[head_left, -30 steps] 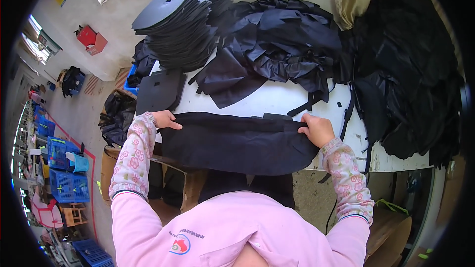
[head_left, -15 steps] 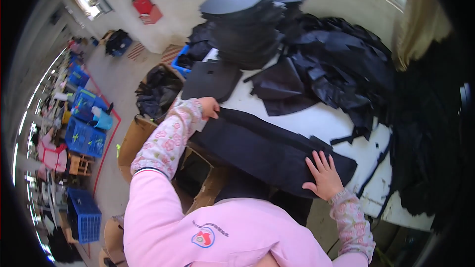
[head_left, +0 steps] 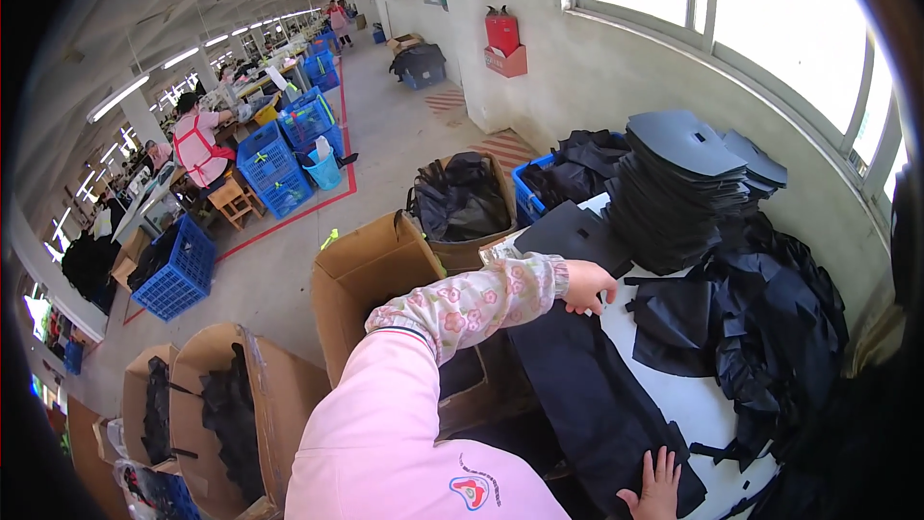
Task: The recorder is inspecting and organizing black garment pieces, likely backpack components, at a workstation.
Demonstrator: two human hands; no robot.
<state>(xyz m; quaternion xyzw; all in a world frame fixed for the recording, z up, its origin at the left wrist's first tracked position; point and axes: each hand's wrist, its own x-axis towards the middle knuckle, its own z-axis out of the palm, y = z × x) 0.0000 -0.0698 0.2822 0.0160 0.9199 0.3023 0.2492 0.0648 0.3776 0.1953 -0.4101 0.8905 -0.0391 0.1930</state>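
Observation:
A long black fabric panel lies along the near edge of the white table. My left hand is at its far end, fingers bent and closed on the edge; the fingertips are partly hidden. My right hand rests flat on the panel's near end, fingers spread and holding nothing. Beyond my left hand lies a flat dark panel with a small slot. To the right of the fabric is a loose heap of black pieces.
A tall stack of dark panels stands at the table's back, by a blue crate of black material. Open cardboard boxes stand left of the table, one holding a black bag. Farther left, a person in pink sits near blue crates.
The view has swung left and up, bringing more of the workshop and boxes into sight. My left hand remains at the panel's far end, and my right hand still lies flat on it.

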